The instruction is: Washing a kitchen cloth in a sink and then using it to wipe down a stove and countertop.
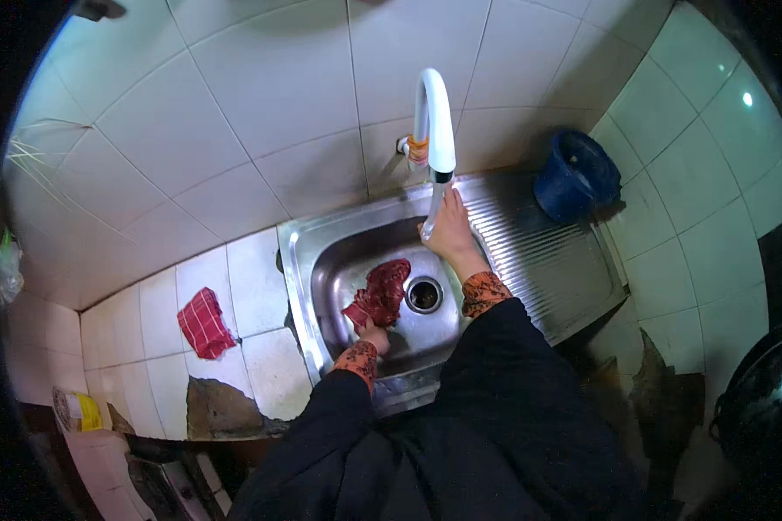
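My left hand (374,338) grips the lower end of a bunched, wet-looking dark red cloth (386,290). The cloth lies in the stainless steel sink basin (329,260), left of the round drain (424,295). Above the basin's back right corner, my right hand (451,228) is raised beneath the spout of a white curved faucet (438,117). A stream of water (433,211) runs from the spout beside its thumb and fingers. That hand appears to hold nothing, with thumb apart from fingers.
Left of the sink, a folded red checked cloth (206,323) lies on the white-tiled counter (260,280), whose front edge is broken. A blue plastic bucket (575,176) stands on the ribbed drainboard (528,260) at right. A yellow-labelled roll (78,410) sits at far left.
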`<state>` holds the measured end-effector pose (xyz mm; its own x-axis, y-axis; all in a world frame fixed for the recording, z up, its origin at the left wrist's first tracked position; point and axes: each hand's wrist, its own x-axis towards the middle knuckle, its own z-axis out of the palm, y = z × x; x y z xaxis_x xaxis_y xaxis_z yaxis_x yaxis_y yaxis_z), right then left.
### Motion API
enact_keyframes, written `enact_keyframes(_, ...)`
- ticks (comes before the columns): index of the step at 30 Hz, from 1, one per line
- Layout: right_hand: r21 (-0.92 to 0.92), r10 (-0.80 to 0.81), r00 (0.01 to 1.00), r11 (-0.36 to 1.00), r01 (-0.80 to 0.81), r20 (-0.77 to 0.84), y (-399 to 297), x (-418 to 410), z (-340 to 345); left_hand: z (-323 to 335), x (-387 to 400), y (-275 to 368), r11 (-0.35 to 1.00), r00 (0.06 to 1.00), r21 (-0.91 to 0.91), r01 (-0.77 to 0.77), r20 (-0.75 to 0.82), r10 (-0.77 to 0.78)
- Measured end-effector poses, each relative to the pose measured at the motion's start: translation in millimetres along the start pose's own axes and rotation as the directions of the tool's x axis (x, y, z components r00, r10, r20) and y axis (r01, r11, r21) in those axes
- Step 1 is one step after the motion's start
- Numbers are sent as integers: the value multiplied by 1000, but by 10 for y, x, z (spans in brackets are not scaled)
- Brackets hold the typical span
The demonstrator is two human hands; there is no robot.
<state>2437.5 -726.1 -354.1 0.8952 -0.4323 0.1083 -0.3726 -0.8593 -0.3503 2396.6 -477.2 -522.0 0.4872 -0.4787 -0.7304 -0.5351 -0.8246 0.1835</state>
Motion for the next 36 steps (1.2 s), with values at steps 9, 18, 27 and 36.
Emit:
enact_keyframes(9,688,-31,826,571,-448,563,-206,-502,285,-1142,-421,459,790,781,-453,-413,-622,51)
enact_keyframes(18,894,-172,919,350,-280,355,-95,-771,-278,-1644,-1012,766,325,557,-489,-810,-815,162)
enact_keyframes(27,890,-2,919,-248,-381,393,-456,-788,-556,-1263,-691,767,-214,864,-860,-463,-491,107)
enact_keyframes(36,834,-58,973,-506,-222,224,-386,-691,-1120,-1052,-679,624,-385,935,-890,-244,-320,149)
